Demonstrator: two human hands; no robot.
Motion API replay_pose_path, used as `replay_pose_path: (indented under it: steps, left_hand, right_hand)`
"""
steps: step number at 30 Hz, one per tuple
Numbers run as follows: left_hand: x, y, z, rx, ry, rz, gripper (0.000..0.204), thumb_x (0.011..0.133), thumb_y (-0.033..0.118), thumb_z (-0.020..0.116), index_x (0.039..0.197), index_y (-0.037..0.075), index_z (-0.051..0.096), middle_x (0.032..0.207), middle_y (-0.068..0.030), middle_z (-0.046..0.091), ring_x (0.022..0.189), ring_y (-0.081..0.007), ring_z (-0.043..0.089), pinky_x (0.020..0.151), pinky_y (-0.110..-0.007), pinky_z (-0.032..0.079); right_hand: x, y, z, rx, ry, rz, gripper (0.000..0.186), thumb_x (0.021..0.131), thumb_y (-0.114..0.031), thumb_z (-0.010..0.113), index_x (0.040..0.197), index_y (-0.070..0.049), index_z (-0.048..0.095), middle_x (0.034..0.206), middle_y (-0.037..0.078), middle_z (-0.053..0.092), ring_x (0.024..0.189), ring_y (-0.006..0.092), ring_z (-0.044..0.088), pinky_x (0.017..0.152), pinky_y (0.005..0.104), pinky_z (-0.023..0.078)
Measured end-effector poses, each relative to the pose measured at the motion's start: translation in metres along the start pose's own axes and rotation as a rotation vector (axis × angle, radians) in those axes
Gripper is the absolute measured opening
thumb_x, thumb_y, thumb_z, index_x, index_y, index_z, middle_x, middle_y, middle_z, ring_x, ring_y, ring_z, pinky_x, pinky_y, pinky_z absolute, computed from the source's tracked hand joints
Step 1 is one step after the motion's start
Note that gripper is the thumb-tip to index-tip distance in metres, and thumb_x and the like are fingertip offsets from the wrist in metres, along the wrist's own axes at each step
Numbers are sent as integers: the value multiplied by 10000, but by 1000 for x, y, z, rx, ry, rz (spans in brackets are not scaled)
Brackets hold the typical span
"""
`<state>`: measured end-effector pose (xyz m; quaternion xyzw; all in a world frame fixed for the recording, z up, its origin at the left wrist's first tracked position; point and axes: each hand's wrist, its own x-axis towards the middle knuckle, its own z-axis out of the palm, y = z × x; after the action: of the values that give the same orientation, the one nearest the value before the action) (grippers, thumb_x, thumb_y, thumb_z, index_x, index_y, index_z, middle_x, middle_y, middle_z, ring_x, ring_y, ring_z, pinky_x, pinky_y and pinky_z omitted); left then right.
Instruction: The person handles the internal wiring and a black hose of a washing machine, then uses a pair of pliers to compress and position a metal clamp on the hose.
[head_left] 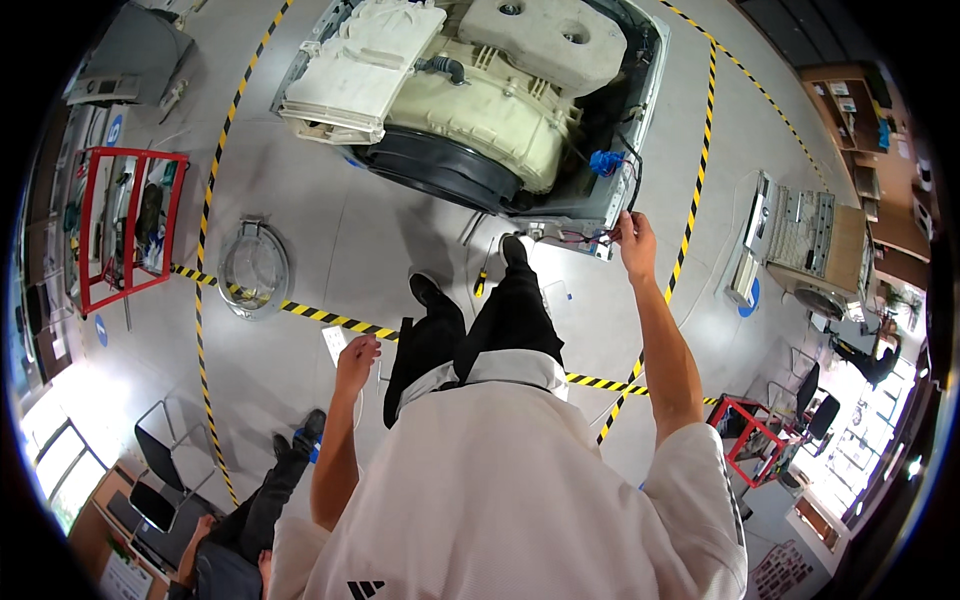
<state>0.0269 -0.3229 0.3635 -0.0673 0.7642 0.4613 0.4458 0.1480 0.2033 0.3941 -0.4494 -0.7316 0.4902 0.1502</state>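
An opened washing machine lies on the floor ahead of me, with its cream plastic tub (pixel 480 115), black drum rim (pixel 435 165) and pale concrete-like weight (pixel 545 40) exposed. At the near right corner of its metal frame, my right hand (pixel 636 243) is closed on a wiring harness (pixel 637 180). Thin red and dark wires run along the frame's edge beside those fingers. A blue connector (pixel 606 162) sits inside the cabinet just above. My left hand (pixel 358 362) hangs low at my left side, fingers loosely curled, with nothing visible in them.
A screwdriver (pixel 481 283) lies near my feet. To the left are a round door ring (pixel 254 268) and a red-framed cart (pixel 130 230). Another disassembled appliance (pixel 810 240) stands at right. A person (pixel 250 510) sits behind on the left. Yellow-black tape (pixel 345 322) marks the floor.
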Motion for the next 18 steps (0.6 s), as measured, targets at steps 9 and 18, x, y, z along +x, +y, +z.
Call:
replay_pose_path:
  steps: [9, 18]
  left_hand:
    - [49, 39, 30, 28, -89, 129, 375, 898, 268, 544, 1151, -9, 541, 999, -101, 632, 884, -152, 607, 788, -273, 474]
    - [62, 137, 147, 127, -395, 314, 381, 855, 235, 601, 1170, 26, 550, 1033, -93, 619, 933, -162, 590, 806, -283, 463]
  right_hand:
    - [-19, -70, -20, 302, -125, 296, 269, 923, -276, 512, 938, -7, 498, 814, 115, 619, 710, 199, 657, 526, 276, 507]
    - [-20, -105, -35, 572, -245, 426, 213, 924, -239, 509, 886, -29, 507, 812, 133, 625, 689, 187, 643, 492, 231, 473]
